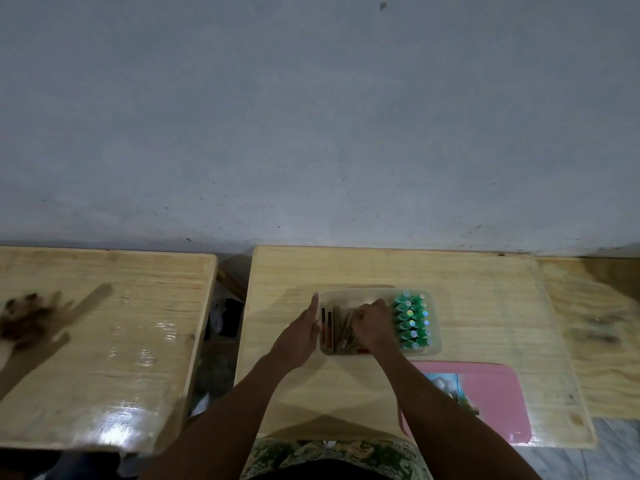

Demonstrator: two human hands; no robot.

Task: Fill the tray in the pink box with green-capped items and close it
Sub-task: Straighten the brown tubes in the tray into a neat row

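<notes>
A clear plastic tray (pixel 434 344) lies in the middle of the wooden table. Several green-capped items (pixel 410 320) stand upright in rows in its right part. Flat brownish items (pixel 330 329) lie in its left part. My right hand (pixel 372 325) is inside the tray, fingers curled over those flat items. My left hand (pixel 303 332) rests flat against the tray's left edge with fingers straight. A pink box lid (pixel 491 396) with a picture on it lies flat near the table's front right, partly under my right forearm.
A second wooden table (pixel 104 341) stands to the left across a gap, with a dark blurred clump (pixel 27 318) on it. Another wooden surface (pixel 595 327) adjoins on the right. A grey wall rises behind the tables.
</notes>
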